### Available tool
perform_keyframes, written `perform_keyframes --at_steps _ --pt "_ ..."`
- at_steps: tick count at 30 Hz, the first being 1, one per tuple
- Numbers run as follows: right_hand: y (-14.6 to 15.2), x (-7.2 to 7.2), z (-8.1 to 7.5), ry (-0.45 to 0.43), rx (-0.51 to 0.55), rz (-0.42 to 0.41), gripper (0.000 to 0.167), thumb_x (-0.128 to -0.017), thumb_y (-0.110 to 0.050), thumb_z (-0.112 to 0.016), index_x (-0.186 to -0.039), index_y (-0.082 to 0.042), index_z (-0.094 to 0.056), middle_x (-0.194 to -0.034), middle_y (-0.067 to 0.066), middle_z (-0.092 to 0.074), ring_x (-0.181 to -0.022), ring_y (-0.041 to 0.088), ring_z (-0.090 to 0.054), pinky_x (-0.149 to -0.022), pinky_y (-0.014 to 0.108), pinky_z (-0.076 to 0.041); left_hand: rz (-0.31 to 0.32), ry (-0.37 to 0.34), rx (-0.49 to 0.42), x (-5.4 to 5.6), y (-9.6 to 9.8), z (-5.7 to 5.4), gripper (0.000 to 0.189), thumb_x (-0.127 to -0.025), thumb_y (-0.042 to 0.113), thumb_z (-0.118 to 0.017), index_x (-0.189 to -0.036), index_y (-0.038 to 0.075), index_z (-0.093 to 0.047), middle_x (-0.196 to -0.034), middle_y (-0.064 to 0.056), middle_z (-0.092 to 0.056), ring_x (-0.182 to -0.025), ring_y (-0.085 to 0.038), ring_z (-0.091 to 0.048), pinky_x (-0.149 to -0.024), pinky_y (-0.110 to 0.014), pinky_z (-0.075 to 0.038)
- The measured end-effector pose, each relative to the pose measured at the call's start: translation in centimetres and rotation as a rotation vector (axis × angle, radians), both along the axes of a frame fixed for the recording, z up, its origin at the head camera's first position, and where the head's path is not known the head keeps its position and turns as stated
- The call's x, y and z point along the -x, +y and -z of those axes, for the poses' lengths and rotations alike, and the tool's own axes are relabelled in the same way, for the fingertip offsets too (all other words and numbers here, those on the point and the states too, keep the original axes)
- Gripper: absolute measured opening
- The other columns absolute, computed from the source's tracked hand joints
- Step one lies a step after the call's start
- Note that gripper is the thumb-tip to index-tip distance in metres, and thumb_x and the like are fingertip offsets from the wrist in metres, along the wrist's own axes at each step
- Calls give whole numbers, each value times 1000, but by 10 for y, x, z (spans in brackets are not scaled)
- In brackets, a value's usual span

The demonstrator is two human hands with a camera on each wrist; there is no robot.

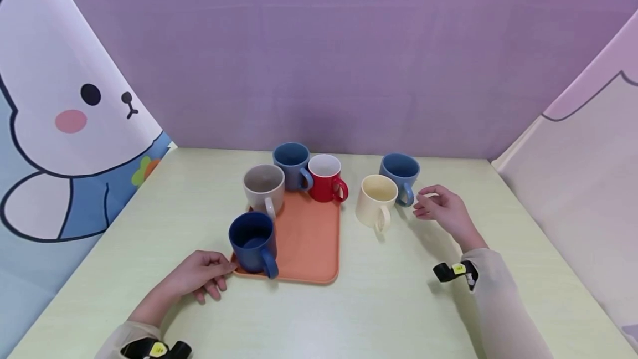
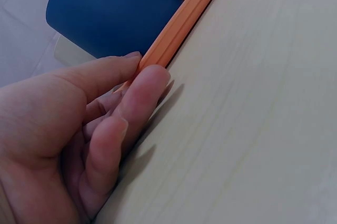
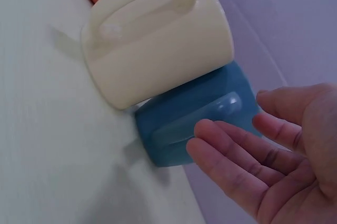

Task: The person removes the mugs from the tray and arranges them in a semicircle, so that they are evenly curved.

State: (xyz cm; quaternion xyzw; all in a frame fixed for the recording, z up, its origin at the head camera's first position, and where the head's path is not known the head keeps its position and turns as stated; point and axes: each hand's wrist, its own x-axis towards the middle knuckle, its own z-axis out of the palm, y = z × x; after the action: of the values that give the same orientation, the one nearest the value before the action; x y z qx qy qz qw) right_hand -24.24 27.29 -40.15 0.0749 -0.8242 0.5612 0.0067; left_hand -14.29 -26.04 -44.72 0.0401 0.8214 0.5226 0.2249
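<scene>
My left hand (image 1: 201,274) pinches the near left corner of an orange tray (image 1: 311,242); in the left wrist view the thumb lies on the rim and a finger lies along its outer side. Right by that corner, a dark blue mug (image 1: 252,242) stands on the tray. My right hand (image 1: 443,212), fingers loosely bent and holding nothing, is just right of the handle of a blue mug (image 1: 400,166). In front of that mug and partly overlapping it is a cream mug (image 1: 371,206), its handle toward me. Both stand upright on the table, right of the tray.
Along the tray's left side and back stand a light grey mug (image 1: 256,195), a grey-blue mug (image 1: 289,168) and a red mug (image 1: 323,186) with a white inside. A purple backdrop (image 1: 319,71) rises behind the pale table (image 1: 399,303). Printed cloths flank both sides.
</scene>
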Motion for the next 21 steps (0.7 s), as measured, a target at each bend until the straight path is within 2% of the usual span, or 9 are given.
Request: perform_keyframes --at_steps 7,15,21 --pt "-8 -3 -14 49 -4 -6 31 -102 -11 -56 -123 11 -50 -99 31 -67 -79 20 -73 -73 36 -59 2 4 0 0 0 0 28 -101 28 -59 -94 2 -66 -72 -5 -67 -58 -19 -68 -42 -29 -48" --pt "-33 -6 -29 129 7 -63 25 -101 -5 -56 -118 13 -52 -95 33 -66 -75 17 -72 -71 36 -59 2 2 4 1 -1 1 28 -101 28 -59 -94 2 -66 -72 -5 -67 -58 -19 -68 -42 -29 -48" --pt "-53 -6 -33 132 14 -103 21 -100 -2 -57 -115 13 -53 -95 30 -67 -75 18 -71 -70 33 -59 2 -1 3 1 0 1 28 -101 29 -59 -95 2 -66 -72 -5 -67 -58 -19 -68 -42 -29 -48"
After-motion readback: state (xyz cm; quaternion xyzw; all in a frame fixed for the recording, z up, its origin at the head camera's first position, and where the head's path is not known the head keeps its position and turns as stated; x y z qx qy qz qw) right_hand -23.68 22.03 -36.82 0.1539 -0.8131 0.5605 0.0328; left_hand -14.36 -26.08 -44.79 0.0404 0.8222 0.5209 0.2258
